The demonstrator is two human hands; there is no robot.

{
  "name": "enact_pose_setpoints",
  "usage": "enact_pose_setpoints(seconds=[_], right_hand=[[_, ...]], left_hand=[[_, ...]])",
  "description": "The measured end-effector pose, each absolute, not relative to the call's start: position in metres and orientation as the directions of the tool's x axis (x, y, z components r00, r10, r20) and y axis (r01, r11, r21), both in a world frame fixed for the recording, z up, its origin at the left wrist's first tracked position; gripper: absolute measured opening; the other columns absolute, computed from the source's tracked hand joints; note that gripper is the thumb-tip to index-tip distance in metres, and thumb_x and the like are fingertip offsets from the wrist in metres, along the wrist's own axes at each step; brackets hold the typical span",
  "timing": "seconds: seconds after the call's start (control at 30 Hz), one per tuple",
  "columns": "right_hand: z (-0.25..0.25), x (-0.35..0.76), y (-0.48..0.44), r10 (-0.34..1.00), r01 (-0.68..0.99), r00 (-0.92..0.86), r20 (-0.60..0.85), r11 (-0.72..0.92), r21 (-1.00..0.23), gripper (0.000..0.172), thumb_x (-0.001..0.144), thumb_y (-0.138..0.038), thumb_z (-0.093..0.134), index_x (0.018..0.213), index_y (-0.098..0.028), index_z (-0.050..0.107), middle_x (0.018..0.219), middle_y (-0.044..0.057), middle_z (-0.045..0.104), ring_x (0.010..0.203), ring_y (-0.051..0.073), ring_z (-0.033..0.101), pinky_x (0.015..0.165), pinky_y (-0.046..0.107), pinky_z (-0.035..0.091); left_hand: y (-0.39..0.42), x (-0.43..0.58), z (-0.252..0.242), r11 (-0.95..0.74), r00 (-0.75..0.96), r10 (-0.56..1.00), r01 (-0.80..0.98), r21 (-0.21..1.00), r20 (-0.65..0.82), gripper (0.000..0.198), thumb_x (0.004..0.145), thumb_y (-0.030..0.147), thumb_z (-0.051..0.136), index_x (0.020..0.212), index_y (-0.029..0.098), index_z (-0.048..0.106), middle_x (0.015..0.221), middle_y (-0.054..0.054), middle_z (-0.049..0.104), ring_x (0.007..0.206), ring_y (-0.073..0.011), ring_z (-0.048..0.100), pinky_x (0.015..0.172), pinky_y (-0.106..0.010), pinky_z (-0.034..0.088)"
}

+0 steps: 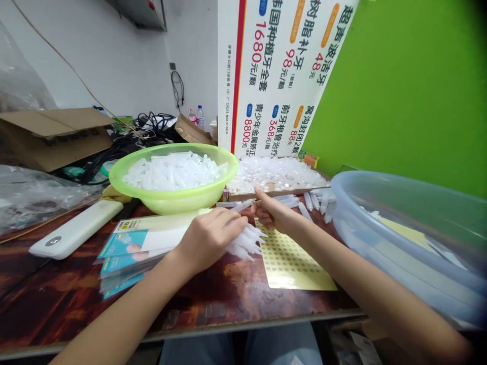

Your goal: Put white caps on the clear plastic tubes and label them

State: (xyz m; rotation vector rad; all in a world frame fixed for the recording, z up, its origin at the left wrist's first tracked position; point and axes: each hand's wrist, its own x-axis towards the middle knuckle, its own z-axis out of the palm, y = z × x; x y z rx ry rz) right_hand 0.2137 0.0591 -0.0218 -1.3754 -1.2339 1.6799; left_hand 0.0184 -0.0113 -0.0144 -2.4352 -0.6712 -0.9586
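Translucent white plastic tubes (246, 243) bunch at three o'clock of your left grip (209, 239), curled closed around them; your right grip (274, 213) pinches one slim tube (242, 205). They look light, stiff and slippery: hold mid-shaft.

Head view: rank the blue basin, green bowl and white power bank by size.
1. Translucent pale blue plastic basin and lime-green plastic bowl: unsure, the basin sits nearer the camera.
2. White oblong power bank, smallest.
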Motion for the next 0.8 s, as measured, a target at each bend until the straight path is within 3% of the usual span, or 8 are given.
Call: enact_pose_setpoints(seconds=[0.13,0.23,0.33,0.47,0.6,0.7,0.8], right_hand=[[-0.028,0.222,0.060,0.876,0.072,-0.346,-0.337,-0.334,-0.940,0.040,0.078,-0.051,0.064,0.063,-0.018,0.048,0.043,-0.011,0.027,0.035,0.003,0.018,0.034,0.019,0.008],[-0.021,0.230,0.053,0.912,-0.023,-0.344,-0.224,-0.247,-0.969,0.028,0.071,-0.031,0.071,0.069,-0.019,0.046,0.052,-0.009,0.038,0.040,0.003,0.030,0.038,0.017,0.024],[-0.012,0.230,0.045,0.937,-0.131,-0.321,-0.136,-0.187,-0.974,0.030,0.060,-0.013,0.070,0.078,-0.020,0.047,0.064,-0.007,0.048,0.052,0.007,0.047,0.054,0.022,0.042],[-0.006,0.221,0.036,0.946,-0.240,-0.317,-0.064,-0.146,-0.960,0.044,0.051,-0.005,0.063,0.088,-0.022,0.046,0.074,-0.006,0.050,0.065,0.010,0.052,0.068,0.027,0.047],[-0.001,0.218,0.029,0.978,-0.273,-0.135,0.161,0.120,-0.955,0.040,0.058,-0.010,0.062,0.089,-0.025,0.043,0.086,-0.002,0.047,0.074,0.011,0.050,0.067,0.026,0.048],[0.003,0.218,0.021,0.941,-0.238,-0.116,0.318,0.284,-0.929,0.034,0.063,-0.012,0.061,0.088,-0.026,0.043,0.088,-0.001,0.045,0.076,0.012,0.048,0.066,0.024,0.047],[0.002,0.214,0.010,0.905,-0.212,-0.232,0.356,0.310,-0.927,0.031,0.065,-0.013,0.061,0.087,-0.025,0.044,0.090,0.001,0.046,0.080,0.013,0.049,0.069,0.024,0.047]], left_hand=[[-0.010,0.014,-0.020,-0.759,0.470,0.490,0.644,0.095,0.734,0.026,0.086,0.017,0.049,0.112,0.016,0.050,0.094,-0.008,0.070,0.084,-0.0187,0.067,0.073,-0.028,0.054],[-0.012,0.017,-0.018,-0.629,0.284,0.667,0.710,0.317,0.689,0.027,0.085,0.024,0.055,0.109,0.016,0.048,0.097,-0.007,0.067,0.082,-0.0183,0.066,0.069,-0.026,0.052],[-0.016,0.022,-0.014,-0.529,0.250,0.819,0.677,0.511,0.517,0.025,0.083,0.034,0.060,0.100,0.018,0.052,0.084,-0.001,0.066,0.071,-0.0169,0.063,0.064,-0.026,0.049],[-0.019,0.027,-0.010,-0.465,0.246,0.880,0.617,0.635,0.406,0.025,0.080,0.035,0.063,0.094,0.015,0.057,0.084,-0.003,0.066,0.074,-0.0196,0.061,0.068,-0.031,0.047],[-0.020,0.029,-0.008,-0.386,0.292,0.913,0.402,0.830,0.283,0.031,0.077,0.034,0.067,0.099,0.015,0.060,0.091,-0.003,0.068,0.079,-0.0192,0.062,0.071,-0.031,0.049],[-0.021,0.030,-0.008,-0.282,0.392,0.905,0.264,0.922,0.165,0.026,0.077,0.030,0.067,0.097,0.015,0.060,0.076,0.001,0.066,0.065,-0.0149,0.062,0.054,-0.023,0.049],[-0.022,0.031,-0.007,-0.217,0.446,0.889,0.214,0.953,0.102,0.024,0.076,0.029,0.068,0.092,0.015,0.058,0.061,0.004,0.060,0.049,-0.0115,0.056,0.038,-0.018,0.042]])
